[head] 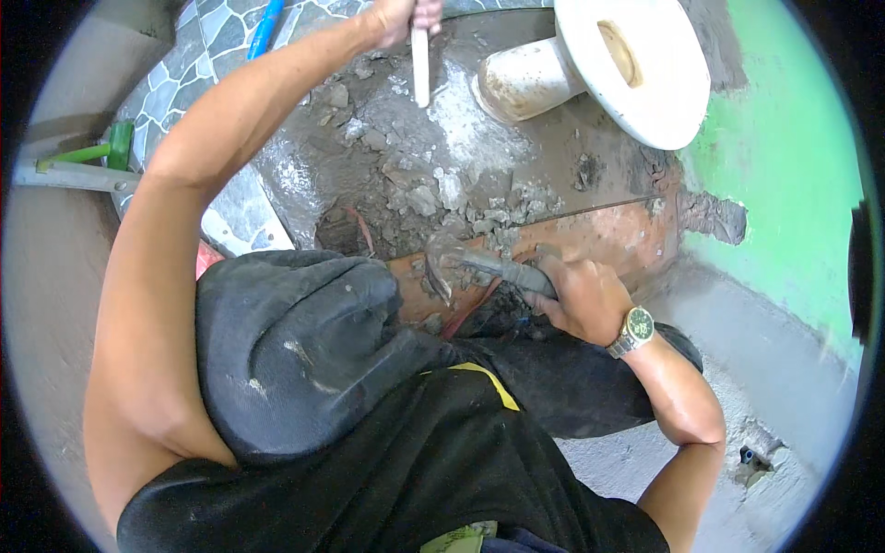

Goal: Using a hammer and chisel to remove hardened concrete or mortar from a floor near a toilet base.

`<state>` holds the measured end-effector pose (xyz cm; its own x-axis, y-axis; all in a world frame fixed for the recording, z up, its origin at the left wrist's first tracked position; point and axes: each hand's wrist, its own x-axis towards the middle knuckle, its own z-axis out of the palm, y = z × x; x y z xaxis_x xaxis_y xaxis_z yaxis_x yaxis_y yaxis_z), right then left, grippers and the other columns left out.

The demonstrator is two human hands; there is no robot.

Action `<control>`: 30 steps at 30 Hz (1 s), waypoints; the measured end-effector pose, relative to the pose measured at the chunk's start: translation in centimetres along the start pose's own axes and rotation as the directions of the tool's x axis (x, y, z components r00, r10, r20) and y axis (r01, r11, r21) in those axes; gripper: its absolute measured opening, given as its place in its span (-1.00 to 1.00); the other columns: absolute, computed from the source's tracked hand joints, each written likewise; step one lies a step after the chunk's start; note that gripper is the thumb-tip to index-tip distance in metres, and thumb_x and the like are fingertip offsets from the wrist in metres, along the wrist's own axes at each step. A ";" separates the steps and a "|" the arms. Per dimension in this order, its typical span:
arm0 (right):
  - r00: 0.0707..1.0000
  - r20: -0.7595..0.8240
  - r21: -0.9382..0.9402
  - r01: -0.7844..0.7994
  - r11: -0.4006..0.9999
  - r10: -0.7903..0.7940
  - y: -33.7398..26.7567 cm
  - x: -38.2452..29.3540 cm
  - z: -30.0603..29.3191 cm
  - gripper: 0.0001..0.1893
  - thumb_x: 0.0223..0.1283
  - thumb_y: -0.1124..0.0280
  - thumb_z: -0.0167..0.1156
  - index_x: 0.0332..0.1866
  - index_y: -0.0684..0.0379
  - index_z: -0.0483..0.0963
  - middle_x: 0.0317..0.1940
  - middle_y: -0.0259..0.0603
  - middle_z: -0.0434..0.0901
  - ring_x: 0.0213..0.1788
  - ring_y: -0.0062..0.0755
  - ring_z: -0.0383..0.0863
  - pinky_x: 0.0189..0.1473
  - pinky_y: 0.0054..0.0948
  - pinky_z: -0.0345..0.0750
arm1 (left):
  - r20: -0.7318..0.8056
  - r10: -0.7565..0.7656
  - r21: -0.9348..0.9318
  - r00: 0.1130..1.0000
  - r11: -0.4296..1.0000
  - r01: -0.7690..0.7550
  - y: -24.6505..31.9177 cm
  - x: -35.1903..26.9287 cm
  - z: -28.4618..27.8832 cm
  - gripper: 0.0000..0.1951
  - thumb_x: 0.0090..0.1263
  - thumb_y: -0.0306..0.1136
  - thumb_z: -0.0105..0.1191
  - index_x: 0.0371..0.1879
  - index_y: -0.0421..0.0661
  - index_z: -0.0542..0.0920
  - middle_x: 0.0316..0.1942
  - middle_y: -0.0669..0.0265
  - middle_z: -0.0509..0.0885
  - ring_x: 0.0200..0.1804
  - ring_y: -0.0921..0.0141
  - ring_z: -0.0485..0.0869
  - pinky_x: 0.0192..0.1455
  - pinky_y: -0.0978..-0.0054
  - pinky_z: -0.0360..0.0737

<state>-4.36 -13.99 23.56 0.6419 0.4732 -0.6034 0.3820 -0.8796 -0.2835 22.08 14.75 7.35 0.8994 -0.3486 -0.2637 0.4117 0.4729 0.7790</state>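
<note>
At the top, my left hand [408, 19] is closed around a pale, flat-sided stick [421, 66], whose lower end points down at the broken floor. My right hand [584, 294], with a metal watch on its wrist, grips the dark handle of a claw hammer [477, 261] near my knees. The hammer's curved metal head lies over the rubble by an orange-brown floor strip [588, 235]. Broken mortar chunks [422, 200] are heaped between my hands. A round hole [342, 231] opens left of the heap, with a reddish strip at its edge.
A white ceramic pedestal basin [657, 76] lies on its side at upper right, near a green wall [781, 152]. Stone-pattern tiles [242, 207] and a blue pipe [265, 29] are at the left. A metal bar [83, 176] and green pieces sit beyond my left arm.
</note>
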 end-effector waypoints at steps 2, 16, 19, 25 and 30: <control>1.000 0.010 -0.011 -0.008 1.000 0.008 0.2 -0.1 -0.3 -0.68 0.12 0.22 0.30 -0.08 0.11 0.49 -0.42 0.02 0.62 -0.37 0.14 0.64 -0.31 -0.03 0.58 | -0.096 0.025 0.162 0.995 0.987 -0.009 -0.9 0.4 0.2 -0.63 0.42 -0.05 -0.09 -0.66 0.12 0.30 -0.74 0.51 0.21 -0.70 0.50 0.23 -0.55 0.44 0.38; 0.988 -0.122 -0.055 0.090 0.994 -0.096 1.1 6.8 0.0 -0.76 0.11 0.30 0.18 -0.31 0.28 0.41 -0.55 0.18 0.57 -0.42 0.26 0.60 -0.30 0.08 0.54 | -0.210 0.213 0.049 0.954 0.977 -0.207 -1.6 1.9 -1.3 -0.56 0.40 0.00 -0.14 -0.74 0.13 0.19 -0.78 0.49 0.16 -0.73 0.47 0.19 -0.59 0.43 0.35; 0.974 -0.190 -0.085 0.112 0.990 -0.126 1.3 9.7 0.7 -0.75 0.12 0.26 0.16 -0.31 0.28 0.42 -0.54 0.19 0.58 -0.41 0.25 0.62 -0.29 0.07 0.56 | -0.226 0.208 -0.004 0.952 0.977 -0.215 -1.8 1.7 -1.6 -0.55 0.40 0.00 -0.14 -0.75 0.14 0.19 -0.79 0.49 0.15 -0.73 0.47 0.18 -0.59 0.41 0.35; 0.978 -0.183 -0.178 0.068 0.982 -0.101 1.2 13.8 0.6 -0.71 0.13 0.21 0.14 -0.26 0.26 0.48 -0.49 0.16 0.62 -0.37 0.20 0.66 -0.24 0.04 0.60 | -0.230 0.162 -0.041 0.960 0.984 -0.176 -1.3 1.5 -0.9 -0.55 0.42 -0.01 -0.16 -0.75 0.14 0.18 -0.79 0.49 0.13 -0.73 0.46 0.17 -0.58 0.39 0.33; 0.988 -0.115 -0.197 0.082 0.977 -0.106 -0.5 14.7 0.5 -0.72 0.13 0.17 0.18 -0.24 0.19 0.51 -0.45 0.11 0.65 -0.33 0.12 0.69 -0.23 0.00 0.62 | -0.228 0.149 -0.061 0.962 0.984 -0.167 -0.9 1.8 -0.2 -0.57 0.41 -0.02 -0.20 -0.74 0.14 0.17 -0.78 0.49 0.11 -0.73 0.47 0.13 -0.59 0.41 0.29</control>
<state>4.55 -6.59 14.44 0.6699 0.5665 -0.4799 0.5571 -0.8108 -0.1795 23.39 13.80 6.04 0.9602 -0.0809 -0.2672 0.2641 0.5732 0.7757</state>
